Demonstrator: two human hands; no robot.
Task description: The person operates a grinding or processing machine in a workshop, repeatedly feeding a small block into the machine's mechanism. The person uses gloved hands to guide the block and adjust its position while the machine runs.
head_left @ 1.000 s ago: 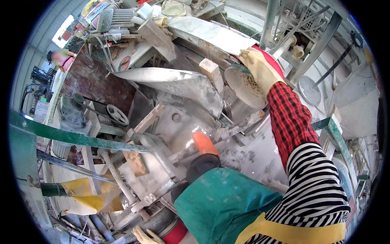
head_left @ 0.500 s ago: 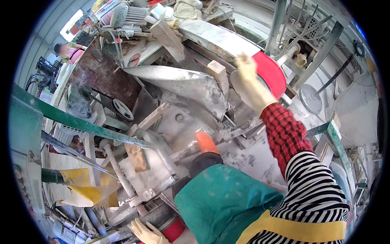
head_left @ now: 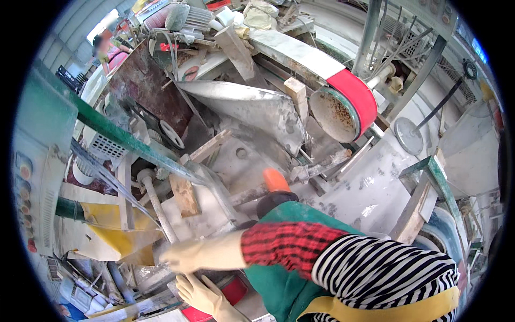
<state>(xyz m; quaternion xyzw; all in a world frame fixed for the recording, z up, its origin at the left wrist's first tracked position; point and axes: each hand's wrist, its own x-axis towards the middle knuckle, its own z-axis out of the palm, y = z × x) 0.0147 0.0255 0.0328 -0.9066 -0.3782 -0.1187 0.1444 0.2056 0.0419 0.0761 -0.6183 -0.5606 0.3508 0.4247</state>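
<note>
Left fingers (head_left: 185, 287) spread near red belt (head_left: 234, 290) — right fingers (head_left: 171, 257) blurred.

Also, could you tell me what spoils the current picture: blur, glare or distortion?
Head view: right hand blurred, left hand clearer; head view, upper left: opening washed out; head view, left: green bar looks bowed, probably fisheye distortion.
</note>
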